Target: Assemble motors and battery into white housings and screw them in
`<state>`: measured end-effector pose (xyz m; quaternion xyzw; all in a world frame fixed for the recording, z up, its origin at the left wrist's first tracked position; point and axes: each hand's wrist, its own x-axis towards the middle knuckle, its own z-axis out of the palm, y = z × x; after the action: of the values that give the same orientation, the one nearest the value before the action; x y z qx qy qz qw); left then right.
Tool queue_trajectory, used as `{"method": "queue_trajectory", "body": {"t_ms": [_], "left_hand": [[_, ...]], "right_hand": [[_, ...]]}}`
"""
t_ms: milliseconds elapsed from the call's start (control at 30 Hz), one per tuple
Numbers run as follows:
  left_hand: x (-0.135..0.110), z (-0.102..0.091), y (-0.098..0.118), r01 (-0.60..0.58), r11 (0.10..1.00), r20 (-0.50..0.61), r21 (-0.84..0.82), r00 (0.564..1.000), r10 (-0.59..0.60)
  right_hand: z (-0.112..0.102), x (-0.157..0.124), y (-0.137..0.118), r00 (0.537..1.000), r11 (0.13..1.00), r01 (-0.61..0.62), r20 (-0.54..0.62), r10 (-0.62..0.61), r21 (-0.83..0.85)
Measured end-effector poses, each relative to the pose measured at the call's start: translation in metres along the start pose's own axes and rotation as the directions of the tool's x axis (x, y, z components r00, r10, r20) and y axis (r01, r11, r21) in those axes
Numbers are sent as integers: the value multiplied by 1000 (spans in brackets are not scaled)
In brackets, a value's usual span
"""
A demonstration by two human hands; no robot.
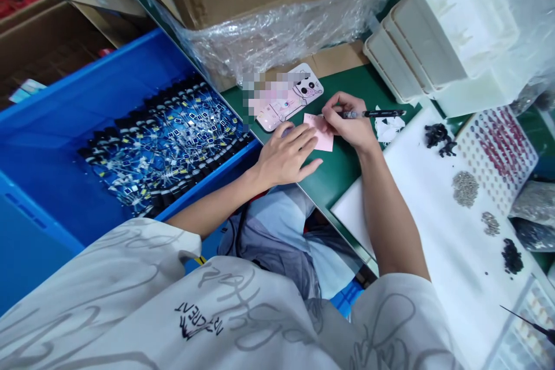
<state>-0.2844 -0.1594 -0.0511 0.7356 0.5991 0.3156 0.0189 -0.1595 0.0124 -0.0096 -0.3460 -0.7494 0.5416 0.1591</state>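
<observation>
My right hand grips a black pen with its tip on a small pink paper slip lying on the green table top. My left hand lies flat with fingers stretched out, pressing on the slip's left edge. A phone in a pink cartoon case lies just beyond both hands.
A blue crate at left holds several black wired parts. White stacked trays stand at back right. A white sheet carries small piles of black and grey parts, beside a tray of red parts. Cardboard and plastic wrap sit behind.
</observation>
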Motion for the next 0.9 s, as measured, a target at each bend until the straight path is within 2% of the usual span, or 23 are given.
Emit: {"method": "queue_trajectory", "body": {"t_ms": [333, 533, 900], "left_hand": [[-1, 1, 1, -41, 997, -78, 68, 996, 47], [0, 0, 2, -11, 999, -41, 48, 999, 13], [1, -3, 3, 27, 1000, 0, 8, 1000, -27]], "right_hand": [[1, -1, 7, 997, 985, 70, -21, -74, -160], [1, 0, 9, 995, 966, 84, -28, -94, -243], [1, -3, 6, 998, 989, 62, -21, -65, -131]]}}
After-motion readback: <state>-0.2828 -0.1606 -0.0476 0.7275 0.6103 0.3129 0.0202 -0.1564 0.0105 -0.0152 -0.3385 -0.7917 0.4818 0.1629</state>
